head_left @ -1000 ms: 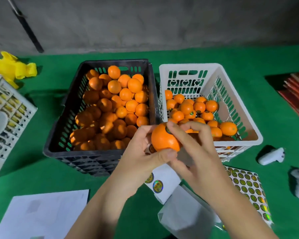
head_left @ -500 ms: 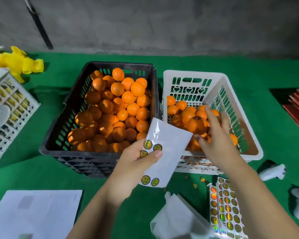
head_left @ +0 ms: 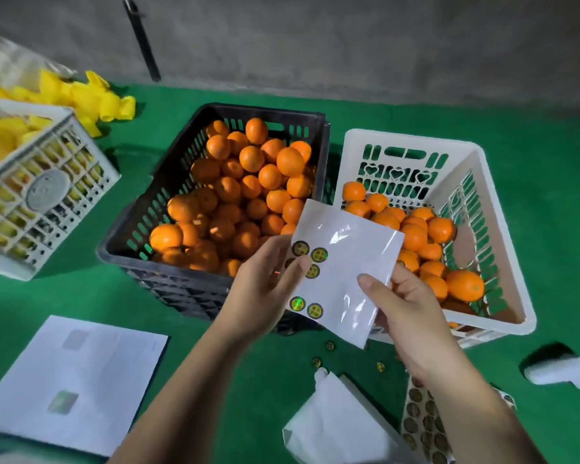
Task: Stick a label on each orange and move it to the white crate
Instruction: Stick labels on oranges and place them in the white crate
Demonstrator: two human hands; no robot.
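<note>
While both hands meet over the middle of the green bench (head_left: 399,122), a white label sheet (head_left: 345,262) hangs between them, tilted, in front of the gap between the two crates. The left hand (head_left: 265,286) holds the sheet's left edge, its thumb (head_left: 298,266) lying across the front face among the upper round labels (head_left: 318,254), the other fingers hidden behind the sheet. The right hand (head_left: 406,306) grips the sheet's right edge, thumb curled onto the front face and the fingers wrapped behind. Two more labels sit lower on the sheet, below the left thumb; most of the glossy backing is bare.

The black crate (head_left: 168,229) stands mid-bench towards the far edge, heaped with oranges (head_left: 248,195). Just beside it on the right stands the white crate (head_left: 496,209), with a shallower layer of oranges (head_left: 416,236) gathered in its left and near parts. Neither hand touches any orange.

On the bench near its front edge lie a few loose labels (head_left: 329,345), a crumpled white backing sheet (head_left: 335,426) and, partly under the right forearm, a full sheet of labels (head_left: 422,430). A white paper (head_left: 81,380) lies at the front left. A white lattice crate (head_left: 47,195) with yellow contents sits at the left edge, yellow material (head_left: 94,98) behind it. A small white object (head_left: 563,370) lies towards the right edge.
</note>
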